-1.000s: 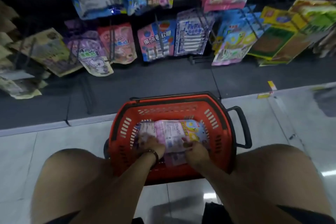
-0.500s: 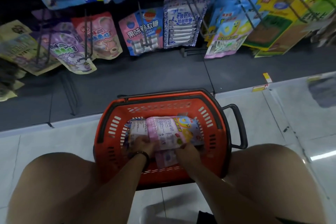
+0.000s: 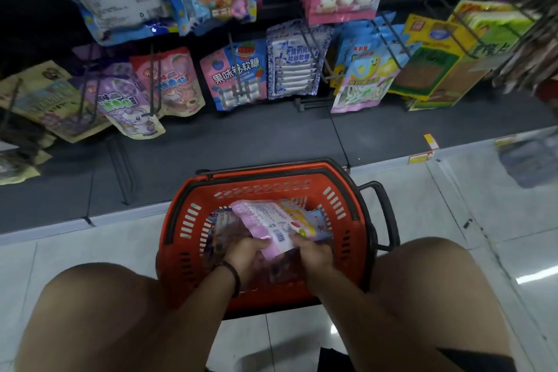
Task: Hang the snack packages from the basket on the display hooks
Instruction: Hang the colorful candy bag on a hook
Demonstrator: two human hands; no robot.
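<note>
The red basket sits under the fingers; the pink snack packets, flat a moment ago, now tilt up inside it. The left hand and right hand curl round their near end, so lifting has begun.

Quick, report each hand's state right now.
Left hand: grip closed on the pink snack package.
Right hand: grip closed on the same package, over the red basket.

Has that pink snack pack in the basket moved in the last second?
Yes. Against the red basket rim, the pink pack has risen off the pile and tilted; the left hand and right hand grip its near edge.
</note>
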